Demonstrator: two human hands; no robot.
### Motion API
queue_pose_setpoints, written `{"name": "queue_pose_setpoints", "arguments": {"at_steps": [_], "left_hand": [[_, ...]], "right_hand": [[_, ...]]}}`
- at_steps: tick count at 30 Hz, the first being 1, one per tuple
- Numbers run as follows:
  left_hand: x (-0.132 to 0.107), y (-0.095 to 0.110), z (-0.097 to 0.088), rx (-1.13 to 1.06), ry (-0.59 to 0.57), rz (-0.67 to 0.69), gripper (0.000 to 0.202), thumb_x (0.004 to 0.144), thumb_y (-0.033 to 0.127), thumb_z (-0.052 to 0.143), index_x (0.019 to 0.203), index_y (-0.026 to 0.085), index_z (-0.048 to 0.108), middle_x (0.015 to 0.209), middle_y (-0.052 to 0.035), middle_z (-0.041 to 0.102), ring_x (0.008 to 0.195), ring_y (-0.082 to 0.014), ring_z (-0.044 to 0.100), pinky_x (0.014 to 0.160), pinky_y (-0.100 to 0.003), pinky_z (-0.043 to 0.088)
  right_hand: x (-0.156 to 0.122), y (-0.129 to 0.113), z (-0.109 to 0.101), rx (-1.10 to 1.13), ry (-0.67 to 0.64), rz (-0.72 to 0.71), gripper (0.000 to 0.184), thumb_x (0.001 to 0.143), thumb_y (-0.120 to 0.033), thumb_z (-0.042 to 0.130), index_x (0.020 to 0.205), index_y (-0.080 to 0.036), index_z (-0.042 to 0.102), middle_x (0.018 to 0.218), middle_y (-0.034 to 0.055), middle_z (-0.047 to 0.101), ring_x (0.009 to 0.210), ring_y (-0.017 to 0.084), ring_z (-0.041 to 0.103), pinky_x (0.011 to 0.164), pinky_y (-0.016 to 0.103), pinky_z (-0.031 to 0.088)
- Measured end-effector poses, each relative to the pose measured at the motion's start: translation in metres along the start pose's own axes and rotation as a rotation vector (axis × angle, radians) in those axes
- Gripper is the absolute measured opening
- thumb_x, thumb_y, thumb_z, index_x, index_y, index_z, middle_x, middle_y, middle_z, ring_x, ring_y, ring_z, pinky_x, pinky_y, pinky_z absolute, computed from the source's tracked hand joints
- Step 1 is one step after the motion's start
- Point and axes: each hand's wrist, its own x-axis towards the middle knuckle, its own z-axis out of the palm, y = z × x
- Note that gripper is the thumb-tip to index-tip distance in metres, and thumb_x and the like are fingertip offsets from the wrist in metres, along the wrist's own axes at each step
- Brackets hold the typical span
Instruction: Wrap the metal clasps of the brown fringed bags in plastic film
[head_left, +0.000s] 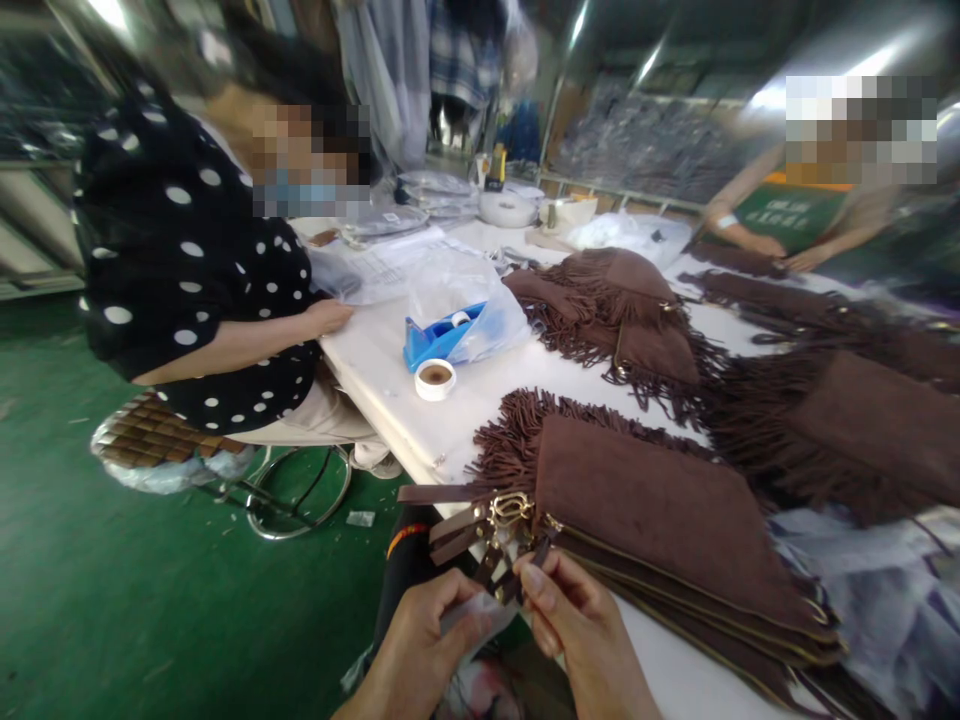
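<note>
Brown fringed bags (645,470) lie stacked at the near table edge, zippers toward me and fringe at the back. Gold clasps (511,508) and short brown straps hang off the stack's left end. My right hand (574,615) is closed, pinching a dark brown strap (541,552) by the stack's near left corner. Close beside it, my left hand (427,640) is closed on a whitish, translucent sheet (480,622), which looks like thin plastic or paper. The sheet's far end reaches the fingers of my right hand.
A blue tape dispenser (442,340) stands partly under clear plastic, with a small white round tub (435,379) in front. More fringed bags (637,310) cover the table's right. A person in polka dots (187,250) sits at left; another person's hands (780,250) work across the table.
</note>
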Motion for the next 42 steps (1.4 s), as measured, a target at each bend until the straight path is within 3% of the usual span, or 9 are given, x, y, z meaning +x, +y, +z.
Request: {"name": "queue_pose_setpoints", "arguments": {"at_steps": [8, 16, 24, 31, 38, 42], "left_hand": [[0.002, -0.005, 0.002, -0.019, -0.060, -0.010, 0.036, 0.086, 0.048, 0.062, 0.076, 0.014, 0.061, 0.067, 0.0014, 0.053, 0.063, -0.0120, 0.043, 0.057, -0.022, 0.032], [0.003, -0.004, 0.007, -0.141, -0.117, -0.040, 0.034, 0.083, 0.048, 0.064, 0.075, 0.015, 0.056, 0.065, 0.0004, 0.058, 0.058, -0.0124, 0.050, 0.052, -0.022, 0.034], [0.000, -0.003, 0.008, -0.286, -0.165, -0.109, 0.035, 0.081, 0.047, 0.068, 0.074, 0.017, 0.052, 0.060, -0.0004, 0.062, 0.049, -0.0119, 0.053, 0.045, -0.020, 0.034], [0.006, -0.013, 0.021, -0.449, -0.153, -0.184, 0.041, 0.078, 0.053, 0.070, 0.081, 0.015, 0.056, 0.064, -0.0038, 0.066, 0.045, -0.0108, 0.053, 0.043, -0.019, 0.035], [0.002, -0.017, 0.037, -0.569, -0.147, -0.263, 0.050, 0.075, 0.060, 0.071, 0.088, 0.013, 0.058, 0.069, -0.0075, 0.067, 0.052, -0.0138, 0.059, 0.047, -0.020, 0.043], [0.001, -0.014, 0.041, -0.592, -0.095, -0.259, 0.049, 0.078, 0.059, 0.068, 0.089, 0.012, 0.059, 0.073, -0.0081, 0.067, 0.055, -0.0130, 0.059, 0.049, -0.020, 0.042]], "right_hand": [[-0.001, 0.005, -0.002, 0.019, -0.006, 0.020, 0.037, 0.083, -0.050, 0.068, 0.073, -0.017, 0.055, 0.059, -0.0079, 0.039, 0.045, 0.004, 0.024, 0.044, 0.022, 0.017], [-0.003, 0.001, -0.002, 0.000, -0.009, 0.023, 0.037, 0.084, -0.050, 0.066, 0.073, -0.018, 0.055, 0.057, -0.0087, 0.033, 0.048, 0.006, 0.022, 0.046, 0.022, 0.015], [-0.003, -0.002, -0.006, -0.189, 0.040, -0.040, 0.035, 0.084, -0.051, 0.065, 0.072, -0.018, 0.060, 0.063, -0.0041, 0.045, 0.058, 0.010, 0.034, 0.051, 0.022, 0.026], [-0.006, -0.002, -0.013, -0.413, 0.026, -0.033, 0.036, 0.088, -0.052, 0.058, 0.072, -0.020, 0.054, 0.065, -0.0038, 0.047, 0.059, 0.011, 0.041, 0.051, 0.020, 0.032], [-0.017, -0.002, -0.016, -0.572, 0.078, -0.089, 0.036, 0.091, -0.054, 0.049, 0.083, -0.021, 0.060, 0.069, -0.0017, 0.054, 0.064, 0.014, 0.052, 0.058, 0.021, 0.041], [-0.025, 0.002, -0.021, -0.519, 0.159, -0.020, 0.043, 0.089, -0.058, 0.047, 0.105, -0.021, 0.061, 0.059, -0.0038, 0.054, 0.055, 0.015, 0.053, 0.051, 0.022, 0.040]]}}
